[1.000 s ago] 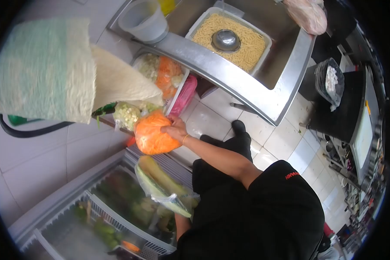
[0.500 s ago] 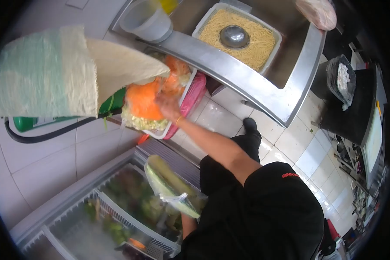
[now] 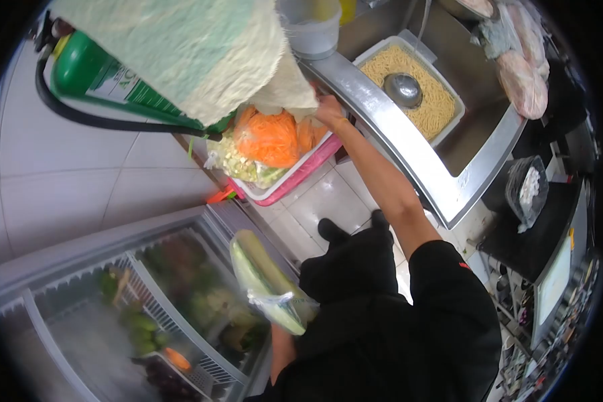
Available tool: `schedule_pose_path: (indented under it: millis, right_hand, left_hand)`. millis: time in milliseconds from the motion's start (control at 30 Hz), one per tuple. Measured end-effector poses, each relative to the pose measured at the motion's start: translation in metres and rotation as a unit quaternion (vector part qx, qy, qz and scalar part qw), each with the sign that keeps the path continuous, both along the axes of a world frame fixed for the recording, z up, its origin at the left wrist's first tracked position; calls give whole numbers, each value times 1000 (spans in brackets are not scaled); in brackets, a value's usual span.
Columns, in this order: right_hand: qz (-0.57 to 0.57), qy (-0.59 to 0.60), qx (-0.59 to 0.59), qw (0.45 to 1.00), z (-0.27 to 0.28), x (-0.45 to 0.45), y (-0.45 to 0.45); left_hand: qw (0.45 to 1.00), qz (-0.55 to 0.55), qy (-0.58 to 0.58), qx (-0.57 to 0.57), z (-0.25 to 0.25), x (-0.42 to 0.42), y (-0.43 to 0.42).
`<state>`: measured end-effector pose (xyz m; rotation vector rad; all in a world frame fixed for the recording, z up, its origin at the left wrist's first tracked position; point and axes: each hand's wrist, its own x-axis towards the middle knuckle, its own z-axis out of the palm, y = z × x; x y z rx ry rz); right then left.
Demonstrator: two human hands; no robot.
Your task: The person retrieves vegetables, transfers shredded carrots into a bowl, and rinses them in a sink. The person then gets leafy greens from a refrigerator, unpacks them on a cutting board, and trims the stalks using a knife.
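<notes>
One bag of long green vegetables (image 3: 261,268) overhangs the chest cooler's edge (image 3: 114,236), hidden left hand presumably clasping it; right hand (image 3: 327,111) pinches the woven sack (image 3: 181,53) near the tub's far edge (image 3: 300,175), where tugging could upset the bagged shredded carrot (image 3: 268,137).

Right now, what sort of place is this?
Likely a commercial kitchen: a tub of pale food strips in a stainless-steel sink, a bag of what looks like shredded carrot, and a green fire extinguisher.
</notes>
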<state>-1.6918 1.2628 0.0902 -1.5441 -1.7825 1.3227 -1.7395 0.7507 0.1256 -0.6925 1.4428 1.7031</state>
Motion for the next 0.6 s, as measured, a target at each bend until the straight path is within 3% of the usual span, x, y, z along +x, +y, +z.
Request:
schedule_pose_path:
  millis: [100,200,300,367,500,533,600]
  right_hand:
    - [-22,317,-154,936,13,30,-23]
    - [55,487,-284,824,66,89,-63]
    - [123,603,-302,728,88,136,-94]
    - [63,619,-298,724,92,163,-116]
    - [-53,606,-267,747,108,218,-167]
    - [-76,565,-176,803,77,239,-181]
    - [-106,555,-119,816,73,261,-209]
  left_hand:
    - [1000,0,0,9,0,-2,8]
    - [1000,-19,-1,17,1,-5,26]
    - [996,-83,-7,35,-13,-21,50]
    - [983,-158,-10,93,-34,-35,67]
    - [939,-271,12,210,-13,-42,154]
    - [933,-267,-5,242,-4,-43,181]
    - [921,-293,34,252,6,-42,228]
